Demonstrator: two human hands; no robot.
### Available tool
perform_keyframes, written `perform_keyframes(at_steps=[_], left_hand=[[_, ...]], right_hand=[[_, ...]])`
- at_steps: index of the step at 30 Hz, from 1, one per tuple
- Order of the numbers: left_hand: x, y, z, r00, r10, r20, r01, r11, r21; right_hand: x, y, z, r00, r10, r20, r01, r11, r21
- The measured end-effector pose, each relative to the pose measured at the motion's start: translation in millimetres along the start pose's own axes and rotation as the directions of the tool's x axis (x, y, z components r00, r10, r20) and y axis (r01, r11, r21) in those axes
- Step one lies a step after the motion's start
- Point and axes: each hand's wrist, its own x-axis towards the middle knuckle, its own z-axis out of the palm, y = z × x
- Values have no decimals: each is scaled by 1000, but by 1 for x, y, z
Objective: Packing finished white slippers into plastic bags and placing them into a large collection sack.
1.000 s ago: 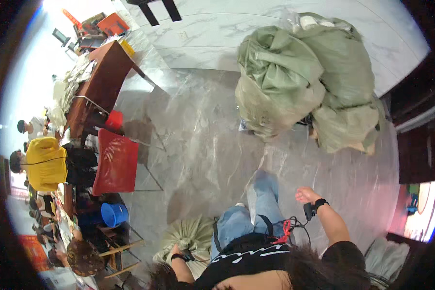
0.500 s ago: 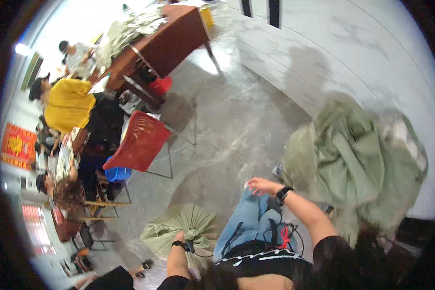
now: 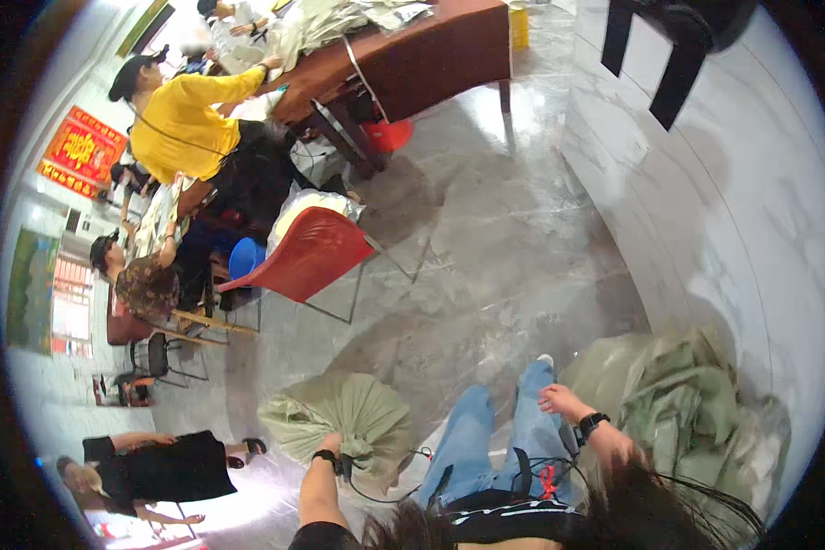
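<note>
A full pale-green woven sack [image 3: 325, 410], its mouth gathered into a bunched neck, is on the floor at my left side. My left hand [image 3: 334, 447] is closed around that neck; the fingertips are partly hidden by the wrist strap and the folds. In front of my right thigh hangs my right hand [image 3: 562, 401], fingers loosely bent and apart, with nothing visible in it. Beside it to the right lies a pile of larger green sacks [image 3: 674, 385], which my right hand does not touch.
A red chair [image 3: 312, 257] loaded with pale goods stands ahead to the left, a blue bucket [image 3: 246, 258] beside it. Behind it, people work at brown tables [image 3: 431, 60] heaped with cloth. A person in black [image 3: 160, 472] is at far left. A marble-patterned wall [image 3: 706, 192] runs along the right.
My view has swung to the right and my legs have stepped. The left hand keeps its hold on the sack's neck. My right hand has lowered beside the thigh.
</note>
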Motion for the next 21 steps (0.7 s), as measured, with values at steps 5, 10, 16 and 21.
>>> perform_keyframes(at_steps=[5, 10, 16, 21], left_hand=[[46, 72, -60, 978, -122, 168, 118, 992, 32], [71, 223, -181, 936, 350, -30, -306, 853, 423], [18, 422, -305, 970, 50, -240, -196, 742, -641], [31, 448, -297, 928, 155, -339, -352, 664, -660]], right_hand=[[22, -48, -13, 982, -78, 174, 99, 988, -118], [25, -90, -15, 933, 5, 361, 48, 989, -140], [45, -63, -7, 886, 175, 430, -95, 975, -200], [101, -36, 50, 801, -119, 586, 555, -217, -803]])
